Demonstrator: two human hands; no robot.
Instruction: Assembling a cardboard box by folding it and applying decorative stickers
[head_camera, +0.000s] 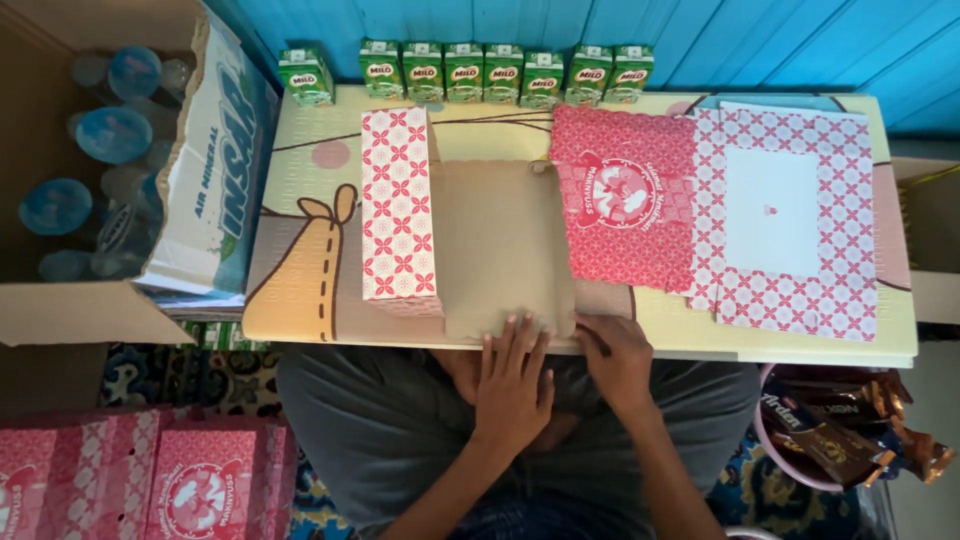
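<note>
A flat cardboard box blank (500, 245) lies open on the low table (300, 290), brown inside up, with a red-and-white patterned side panel (398, 205) standing at its left and a red printed lid panel (622, 205) at its right. My left hand (512, 385) rests with fingers spread on the blank's near edge. My right hand (618, 360) presses the near right corner of the same blank, fingers curled over the table's edge. Neither hand grips anything.
A stack of flat patterned blanks (785, 215) lies at the table's right. Several small green drink cartons (505, 72) line the far edge. A carton of water bottles (110, 150) stands left, folded red boxes (150, 480) lower left, a pink basket of snack packets (840, 430) lower right.
</note>
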